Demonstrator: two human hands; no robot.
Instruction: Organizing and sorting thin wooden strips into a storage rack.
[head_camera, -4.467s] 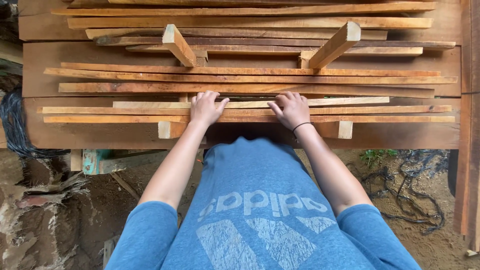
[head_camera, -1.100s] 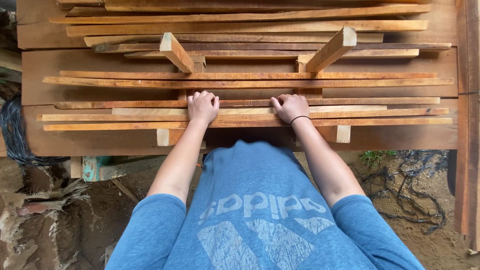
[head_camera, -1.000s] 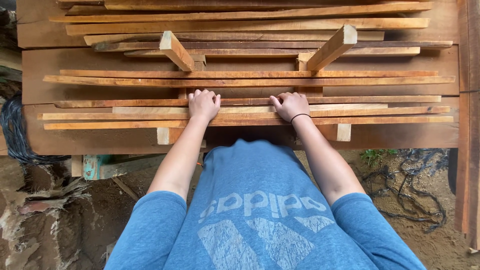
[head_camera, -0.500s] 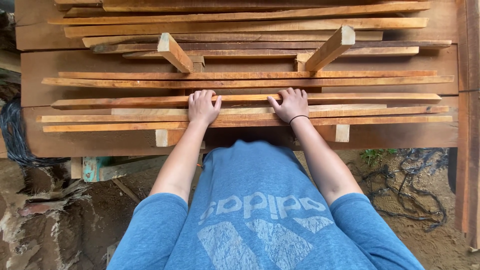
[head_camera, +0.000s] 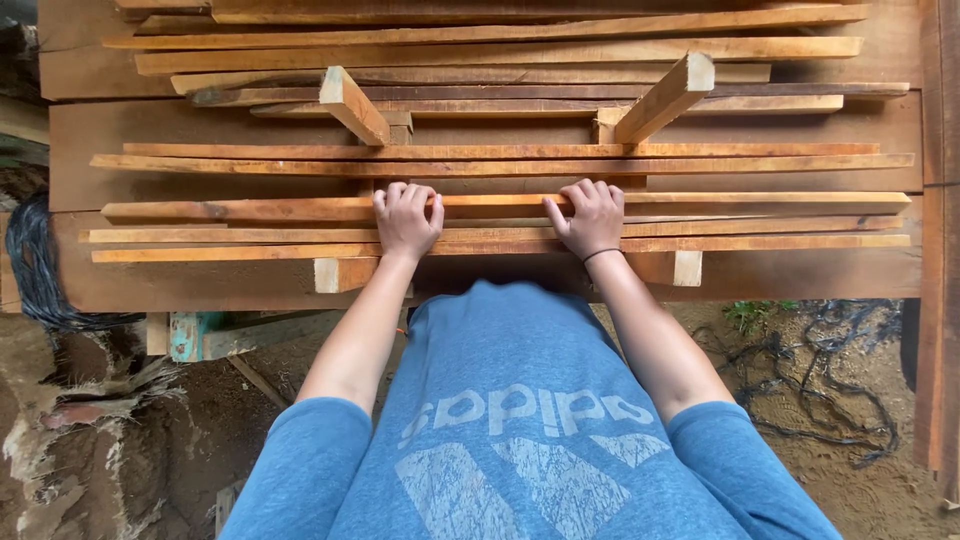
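Seen from above, looking down past a blue shirt (head_camera: 520, 420) to a stack of long thin wooden slats on a rough plank worktop (head_camera: 200, 275). Left hand (head_camera: 405, 218) and right hand (head_camera: 590, 215) both lying on the reddish slat (head_camera: 500, 205), third from the near edge of the stack, fingers (head_camera: 400, 192) curled over its far edge and holding it. Thin black band (head_camera: 600, 254) round the right wrist. Just nearer than the reddish slat, two more slats (head_camera: 760, 240) lying parallel under the heels of the hands. Beyond the reddish slat, further slats in rows, with two square wooden posts (head_camera: 352, 102) sticking up between them, tilted. Below the worktop, bare earth (head_camera: 830, 400) with tangled black cord (head_camera: 830, 420) to the right.
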